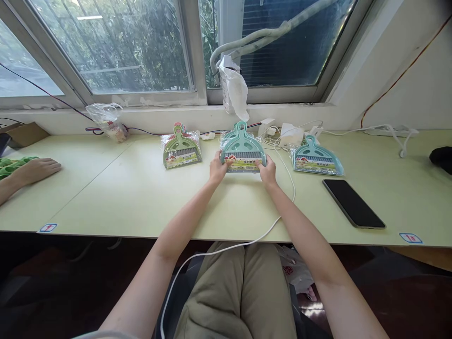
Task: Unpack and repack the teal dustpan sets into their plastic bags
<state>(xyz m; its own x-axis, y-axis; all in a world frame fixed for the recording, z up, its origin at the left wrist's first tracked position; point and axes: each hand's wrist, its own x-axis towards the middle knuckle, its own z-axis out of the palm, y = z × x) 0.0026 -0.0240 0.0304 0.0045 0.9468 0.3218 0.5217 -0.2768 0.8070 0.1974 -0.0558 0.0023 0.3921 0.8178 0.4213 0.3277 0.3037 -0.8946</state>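
Between my two hands is a teal mini dustpan and brush set (243, 146) in clear plastic wrap, its handle pointing away from me. My left hand (218, 167) grips its left edge, thumb on the label. On the opposite edge my right hand (267, 169) is closed in the same way. A green and red wrapped dustpan set (182, 147) lies on the table to the left. Over to the right lies another teal wrapped dustpan set (316, 157). Whether the held set touches the tabletop I cannot tell.
A black phone (353, 203) lies at the right of the pale green table (141, 197). A white cable (286, 188) crosses the tabletop and hangs over the front edge. Another person's hand (38, 170) rests at the far left. A plastic bag (111, 125) stands near the window.
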